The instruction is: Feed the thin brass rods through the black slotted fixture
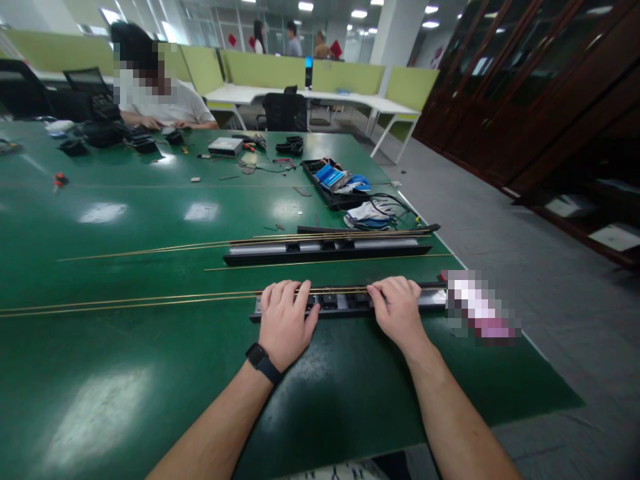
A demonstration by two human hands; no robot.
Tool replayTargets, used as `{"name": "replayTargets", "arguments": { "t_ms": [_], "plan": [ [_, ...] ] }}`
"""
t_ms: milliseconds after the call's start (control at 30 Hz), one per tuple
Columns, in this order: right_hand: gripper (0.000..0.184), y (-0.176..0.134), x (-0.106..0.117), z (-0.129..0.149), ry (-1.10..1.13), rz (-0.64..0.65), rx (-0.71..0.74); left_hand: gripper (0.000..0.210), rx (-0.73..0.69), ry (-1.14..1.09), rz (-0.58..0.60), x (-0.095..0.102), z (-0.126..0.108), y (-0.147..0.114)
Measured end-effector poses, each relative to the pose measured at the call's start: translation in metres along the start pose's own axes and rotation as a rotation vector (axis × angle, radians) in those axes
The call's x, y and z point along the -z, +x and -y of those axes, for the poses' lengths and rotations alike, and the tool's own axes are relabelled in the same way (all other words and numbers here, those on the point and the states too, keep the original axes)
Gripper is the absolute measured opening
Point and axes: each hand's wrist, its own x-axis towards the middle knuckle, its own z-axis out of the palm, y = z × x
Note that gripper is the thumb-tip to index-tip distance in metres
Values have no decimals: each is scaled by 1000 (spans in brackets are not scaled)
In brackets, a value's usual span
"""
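Observation:
A long black rail [343, 308] with a silvery inner face and dark blocks lies crosswise on the green table in front of me. Thin brass-coloured rods [190, 300] run along it and stick out far to the left. My left hand [286, 323], with a dark watch on the wrist, is wrapped over the rail's left part, fingers across the far side and thumb on the near side. Toward the rail's right part, my right hand [399, 308] pinches the rods between thumb and forefinger. What lies under both palms is hidden.
Beyond lies a second black rail [325, 252] with more rods. Behind it are a black tray [320, 179] of blue parts and a glove [370, 215]. A pixelated pink-and-white object [477, 303] is at the right table edge. A person [160, 100] sits across the table.

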Motion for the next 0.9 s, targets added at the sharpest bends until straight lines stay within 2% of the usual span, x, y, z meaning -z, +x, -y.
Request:
{"name": "replayTargets", "arguments": {
  "t_ms": [267, 600, 900],
  "plan": [
    [21, 0, 5, 3, -3, 5, -13, 41, 13, -12, 17, 1, -1, 0],
    [24, 0, 1, 1, 31, 19, -20, 41, -4, 6, 24, 1, 0, 0],
    [25, -1, 1, 2, 24, 14, -20, 41, -25, 25, -14, 0, 2, 0]
  ]
}}
